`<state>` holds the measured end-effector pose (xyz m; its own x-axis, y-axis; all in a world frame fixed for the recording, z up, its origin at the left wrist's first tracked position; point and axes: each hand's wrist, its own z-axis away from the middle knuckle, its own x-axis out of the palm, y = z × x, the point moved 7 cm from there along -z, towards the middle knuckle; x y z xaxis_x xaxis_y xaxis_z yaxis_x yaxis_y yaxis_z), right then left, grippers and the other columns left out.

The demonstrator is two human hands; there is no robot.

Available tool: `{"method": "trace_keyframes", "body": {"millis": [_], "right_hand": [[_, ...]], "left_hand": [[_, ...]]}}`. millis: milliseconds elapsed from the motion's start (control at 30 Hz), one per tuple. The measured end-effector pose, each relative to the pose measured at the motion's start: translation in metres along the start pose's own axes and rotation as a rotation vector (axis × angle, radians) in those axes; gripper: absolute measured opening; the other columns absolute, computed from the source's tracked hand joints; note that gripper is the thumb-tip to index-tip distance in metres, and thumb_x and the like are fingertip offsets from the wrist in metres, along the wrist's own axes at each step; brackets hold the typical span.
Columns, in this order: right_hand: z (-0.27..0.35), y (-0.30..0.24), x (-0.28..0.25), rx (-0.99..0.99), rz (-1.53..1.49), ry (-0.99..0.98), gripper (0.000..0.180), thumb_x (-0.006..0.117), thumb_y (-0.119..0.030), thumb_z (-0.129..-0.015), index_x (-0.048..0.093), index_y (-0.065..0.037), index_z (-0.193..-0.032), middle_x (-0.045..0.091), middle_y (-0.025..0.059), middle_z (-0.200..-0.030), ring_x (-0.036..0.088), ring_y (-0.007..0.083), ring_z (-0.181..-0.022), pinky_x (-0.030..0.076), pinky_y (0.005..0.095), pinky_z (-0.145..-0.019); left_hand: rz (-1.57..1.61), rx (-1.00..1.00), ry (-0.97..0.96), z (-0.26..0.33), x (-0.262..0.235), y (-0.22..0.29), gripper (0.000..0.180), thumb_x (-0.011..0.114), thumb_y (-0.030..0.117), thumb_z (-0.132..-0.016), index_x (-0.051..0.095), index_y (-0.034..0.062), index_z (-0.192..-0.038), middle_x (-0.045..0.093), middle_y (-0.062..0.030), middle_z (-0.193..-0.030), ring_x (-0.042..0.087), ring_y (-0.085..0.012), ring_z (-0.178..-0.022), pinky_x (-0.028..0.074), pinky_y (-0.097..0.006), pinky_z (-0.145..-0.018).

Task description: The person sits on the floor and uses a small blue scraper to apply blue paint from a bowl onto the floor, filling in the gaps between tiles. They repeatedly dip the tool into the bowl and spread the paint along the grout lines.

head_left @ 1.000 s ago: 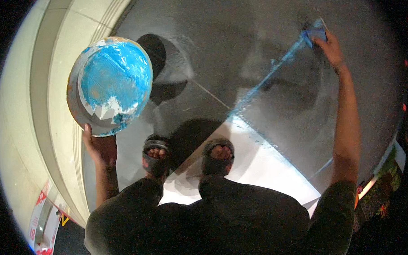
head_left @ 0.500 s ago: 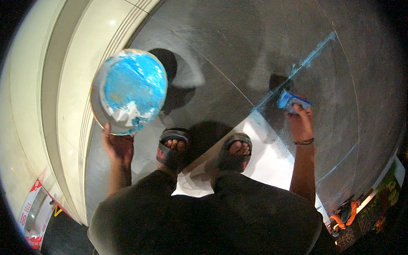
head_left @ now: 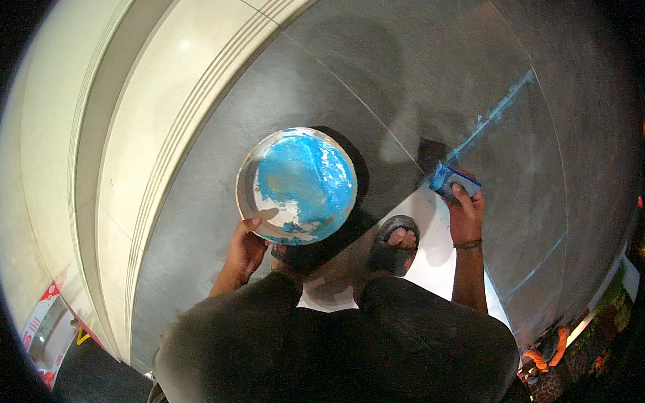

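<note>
My left hand grips the near-left rim of a round paint bucket, thumb over the edge. Inside, the bucket is white and heavily smeared with wet blue paint. To the right, my right hand pinches a flat, blue-smeared block with a reddish edge; whether it is a sponge or a pad is unclear. The block is at the near end of a blue painted line on the dark grey floor. I cannot tell whether it touches the floor.
My sandalled right foot stands at a white floor patch; the bucket mostly hides the left one. A curved cream wall base runs along the left. Another blue line lies at right. Someone in orange is at lower right.
The bucket has moved right and nearer to me, and now covers most of my left foot. My right hand has shifted slightly left and nearer with the block still in it.
</note>
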<state>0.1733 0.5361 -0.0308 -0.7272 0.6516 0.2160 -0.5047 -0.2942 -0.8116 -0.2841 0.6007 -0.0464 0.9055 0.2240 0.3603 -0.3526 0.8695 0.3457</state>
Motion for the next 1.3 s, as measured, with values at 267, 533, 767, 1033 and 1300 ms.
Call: {"method": "trace_keyframes", "body": {"millis": [267,533,767,1033,1300], "right_hand": [[0.011,0.005,0.013,-0.052,-0.020,0.013,0.031,0.065,-0.008,-0.088,0.058,0.000,-0.118,0.063,0.0093,-0.112,0.059,0.0235,-0.106,0.046,0.0424,-0.096],[0.021,0.006,0.012,-0.086,-0.030,0.048,0.031,0.065,-0.008,-0.088,0.059,0.000,-0.117,0.063,0.0106,-0.112,0.060,0.0242,-0.104,0.048,0.0419,-0.094],[0.016,0.005,0.018,-0.094,-0.017,0.119,0.034,0.067,-0.009,-0.088,0.058,-0.001,-0.119,0.063,0.0107,-0.114,0.060,0.0253,-0.105,0.049,0.0411,-0.093],[0.010,-0.051,0.072,-0.447,0.941,0.135,0.029,0.072,-0.010,-0.083,0.067,-0.006,-0.112,0.069,0.0090,-0.106,0.066,0.0240,-0.097,0.051,0.0347,-0.088],[0.028,-0.040,0.108,-0.743,1.331,0.148,0.054,0.072,0.003,-0.067,0.066,-0.012,-0.118,0.063,0.0085,-0.114,0.058,0.0291,-0.105,0.050,0.0387,-0.089]], "left_hand": [[-0.061,0.139,-0.089,0.008,0.022,0.022,0.050,0.065,0.017,-0.080,0.051,-0.0017,-0.124,0.062,-0.0175,-0.118,0.057,-0.0289,-0.112,0.042,-0.044,-0.099],[-0.107,0.170,-0.136,0.007,0.034,0.034,0.049,0.065,0.016,-0.080,0.051,-0.0012,-0.124,0.062,-0.0153,-0.117,0.059,-0.0269,-0.108,0.041,-0.042,-0.099],[-0.062,-0.060,-0.141,-0.009,-0.001,0.011,0.051,0.065,0.015,-0.082,0.048,0.0017,-0.128,0.060,-0.0136,-0.119,0.057,-0.0284,-0.109,0.047,-0.045,-0.093],[-0.061,-0.190,-0.196,0.008,0.025,0.022,0.063,0.068,0.019,-0.082,0.039,0.0044,-0.137,0.056,-0.0152,-0.126,0.054,-0.0324,-0.118,0.048,-0.050,-0.095],[-0.134,-0.186,-0.172,0.005,0.017,0.030,0.060,0.068,0.014,-0.080,0.042,0.0008,-0.133,0.057,-0.0174,-0.125,0.056,-0.0335,-0.115,0.046,-0.051,-0.097]]}}
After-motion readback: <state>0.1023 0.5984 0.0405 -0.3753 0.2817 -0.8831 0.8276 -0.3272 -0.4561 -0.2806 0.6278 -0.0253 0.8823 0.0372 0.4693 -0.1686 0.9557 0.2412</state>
